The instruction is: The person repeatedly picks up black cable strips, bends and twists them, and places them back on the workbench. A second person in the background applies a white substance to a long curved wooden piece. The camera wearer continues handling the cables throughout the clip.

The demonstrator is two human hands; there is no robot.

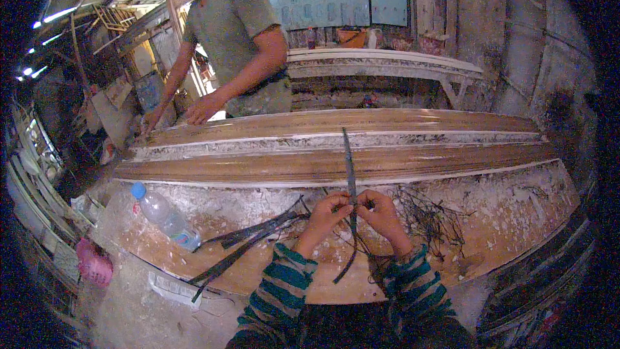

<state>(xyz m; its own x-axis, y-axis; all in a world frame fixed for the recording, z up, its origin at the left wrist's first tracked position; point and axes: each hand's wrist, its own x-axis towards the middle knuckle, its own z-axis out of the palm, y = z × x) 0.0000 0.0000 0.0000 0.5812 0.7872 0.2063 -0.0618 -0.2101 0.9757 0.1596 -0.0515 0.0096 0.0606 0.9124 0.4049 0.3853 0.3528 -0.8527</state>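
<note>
A long dark strip (349, 165) is pinched between the fingertips of my left hand (330, 212) and my right hand (380, 214), which meet at its middle. Its upper end reaches across the nearer wooden plank, and its lower end curls down toward the table edge. Left of my hands, several more dark strips (248, 236) lie fanned on the worktable (148, 243). To the right spreads a tangle of thin black strands (436, 220), some of it beneath my right wrist.
Two long brown planks (258, 167) with white edges lie across the far side of the table. A clear bottle with a blue cap (165, 215) lies at left. Across the planks a person (236, 45) leans over them. Behind stands a white bench (387, 63).
</note>
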